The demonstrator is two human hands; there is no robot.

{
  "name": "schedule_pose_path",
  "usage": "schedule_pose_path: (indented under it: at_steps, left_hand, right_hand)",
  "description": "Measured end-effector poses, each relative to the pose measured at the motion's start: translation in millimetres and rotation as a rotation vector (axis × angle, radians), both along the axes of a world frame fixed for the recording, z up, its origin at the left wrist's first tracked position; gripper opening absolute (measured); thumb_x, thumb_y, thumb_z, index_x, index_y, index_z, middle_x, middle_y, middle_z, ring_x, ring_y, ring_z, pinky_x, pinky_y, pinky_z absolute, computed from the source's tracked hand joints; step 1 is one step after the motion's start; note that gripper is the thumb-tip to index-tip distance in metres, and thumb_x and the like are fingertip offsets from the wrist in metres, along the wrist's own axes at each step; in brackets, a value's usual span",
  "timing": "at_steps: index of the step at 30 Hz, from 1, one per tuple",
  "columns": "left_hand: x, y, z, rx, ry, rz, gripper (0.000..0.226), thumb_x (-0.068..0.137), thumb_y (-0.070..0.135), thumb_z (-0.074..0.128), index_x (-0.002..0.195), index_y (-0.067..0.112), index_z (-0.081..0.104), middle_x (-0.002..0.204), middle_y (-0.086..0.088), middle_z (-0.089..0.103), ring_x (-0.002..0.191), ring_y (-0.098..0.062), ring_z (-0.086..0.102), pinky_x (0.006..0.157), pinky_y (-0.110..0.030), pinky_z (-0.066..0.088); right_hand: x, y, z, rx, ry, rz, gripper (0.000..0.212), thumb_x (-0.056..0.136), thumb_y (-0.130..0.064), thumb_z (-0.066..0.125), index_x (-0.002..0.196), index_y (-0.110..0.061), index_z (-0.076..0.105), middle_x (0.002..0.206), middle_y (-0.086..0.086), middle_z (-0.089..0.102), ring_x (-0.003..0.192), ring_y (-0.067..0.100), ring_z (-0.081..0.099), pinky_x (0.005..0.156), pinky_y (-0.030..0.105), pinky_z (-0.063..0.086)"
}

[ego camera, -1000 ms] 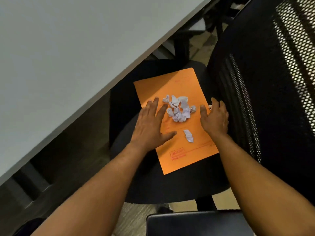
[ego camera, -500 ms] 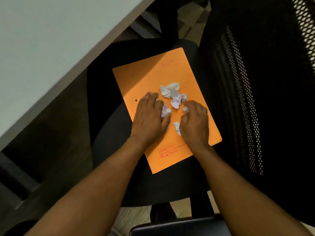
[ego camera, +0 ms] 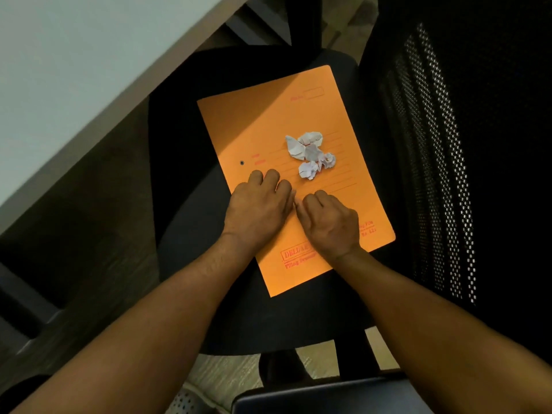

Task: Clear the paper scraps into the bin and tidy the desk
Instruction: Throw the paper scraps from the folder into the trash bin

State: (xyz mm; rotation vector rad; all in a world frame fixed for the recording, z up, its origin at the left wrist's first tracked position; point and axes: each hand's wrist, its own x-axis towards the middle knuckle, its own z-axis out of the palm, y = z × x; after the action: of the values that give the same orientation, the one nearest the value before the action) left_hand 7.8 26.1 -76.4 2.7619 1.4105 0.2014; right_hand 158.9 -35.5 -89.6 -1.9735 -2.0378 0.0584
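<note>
An orange file folder (ego camera: 263, 130) lies on the black seat of an office chair (ego camera: 179, 100). A small heap of crumpled white paper scraps (ego camera: 310, 153) sits on the folder's middle. Just below the heap, my left hand (ego camera: 257, 207) and my right hand (ego camera: 328, 222) rest side by side on the folder, knuckles up, fingers curled under. The loose scraps that lay near my fingers are out of sight beneath the closed hands; only a thin pale sliver shows between them.
The chair's black mesh backrest (ego camera: 448, 144) rises close on the right. A pale grey desk top (ego camera: 74, 55) fills the upper left, its edge overhanging the seat. A dark flat object (ego camera: 313, 395) and a pale perforated item (ego camera: 182, 401) sit at the bottom edge.
My hands went from flat and apart beside the heap to curled and touching below it. Two loose scraps near my fingers have vanished under the hands. The heap is smaller.
</note>
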Motion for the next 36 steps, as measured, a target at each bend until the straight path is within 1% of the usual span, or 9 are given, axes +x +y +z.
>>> schedule_pose_path:
  at_steps: [3,6,10,15,20,24,27,31,36]
  left_hand:
    - [2,4,3,-0.026,-0.081,0.062,0.041,0.097,0.036,0.038,0.075,0.01,0.06,0.074,-0.008,0.059,0.062,-0.027,0.056,0.044,-0.027,0.025]
    - [-6,7,13,-0.067,-0.309,0.192,0.04,0.096,0.033,0.043,0.07,0.007,0.058,0.068,-0.009,0.058,0.055,-0.027,0.055,0.048,-0.027,0.026]
    - [-53,-2,32,-0.061,-0.51,0.43,0.037,0.098,0.028,0.046,0.068,0.009,0.055,0.064,-0.003,0.05,0.051,-0.016,0.046,0.049,-0.025,0.03]
    - [-145,-55,47,-0.093,-0.534,0.626,0.031,0.099,0.025,0.049,0.069,0.023,0.043,0.066,0.006,0.041,0.053,-0.007,0.036,0.05,-0.013,0.022]
    - [-249,-141,39,-0.117,-0.479,0.93,0.036,0.099,0.029,0.047,0.064,0.019,0.044,0.063,0.005,0.041,0.051,-0.012,0.038,0.051,-0.026,0.026]
    - [-325,-221,28,-0.131,-0.445,1.233,0.039,0.099,0.026,0.05,0.062,0.016,0.047,0.061,0.001,0.046,0.049,-0.018,0.043,0.051,-0.027,0.027]
    - [-371,-281,21,-0.135,-0.425,1.379,0.038,0.098,0.022,0.053,0.062,0.014,0.047,0.061,-0.007,0.053,0.051,-0.023,0.049,0.052,-0.029,0.029]
    - [-425,-353,-5,-0.146,-0.374,1.472,0.044,0.098,0.031,0.042,0.063,0.007,0.053,0.062,-0.012,0.057,0.05,-0.03,0.054,0.049,-0.028,0.03]
    - [-473,-402,-31,-0.082,-0.352,1.563,0.05,0.097,0.039,0.035,0.072,0.003,0.058,0.071,-0.015,0.061,0.059,-0.034,0.057,0.05,-0.031,0.035]
  right_hand:
    - [3,8,0,0.049,0.053,-0.023,0.045,0.103,-0.038,0.04,0.071,-0.011,0.057,0.062,0.006,0.055,0.047,0.021,0.048,0.039,0.029,0.035]
    - [-6,17,6,0.109,0.167,-0.044,0.051,0.103,-0.042,0.04,0.069,-0.008,0.057,0.06,0.008,0.054,0.046,0.022,0.047,0.041,0.031,0.037]
    - [-49,30,25,0.184,0.211,0.04,0.048,0.101,-0.039,0.045,0.067,-0.007,0.056,0.062,0.01,0.054,0.047,0.023,0.047,0.043,0.03,0.033]
    - [-139,44,57,0.154,0.274,0.277,0.044,0.1,-0.036,0.05,0.066,-0.009,0.056,0.063,0.007,0.051,0.046,0.023,0.044,0.04,0.034,0.035]
    - [-246,31,72,-0.079,0.184,0.616,0.046,0.096,-0.048,0.047,0.071,-0.011,0.059,0.067,0.007,0.056,0.05,0.028,0.055,0.042,0.034,0.042]
    - [-339,-6,77,-0.295,0.053,0.83,0.044,0.096,-0.055,0.043,0.08,-0.016,0.058,0.071,0.002,0.052,0.062,0.019,0.054,0.057,0.032,0.042]
    - [-402,-47,70,-0.4,0.065,0.904,0.045,0.096,-0.058,0.038,0.087,-0.019,0.058,0.071,-0.002,0.054,0.066,0.015,0.057,0.066,0.037,0.053]
    - [-472,-115,44,-0.436,0.113,0.975,0.058,0.094,-0.063,0.027,0.094,-0.015,0.06,0.069,0.001,0.059,0.067,0.025,0.064,0.064,0.04,0.053]
    - [-537,-196,1,-0.36,0.277,0.931,0.055,0.094,-0.057,0.033,0.079,-0.011,0.057,0.063,0.009,0.062,0.055,0.035,0.062,0.049,0.03,0.034]
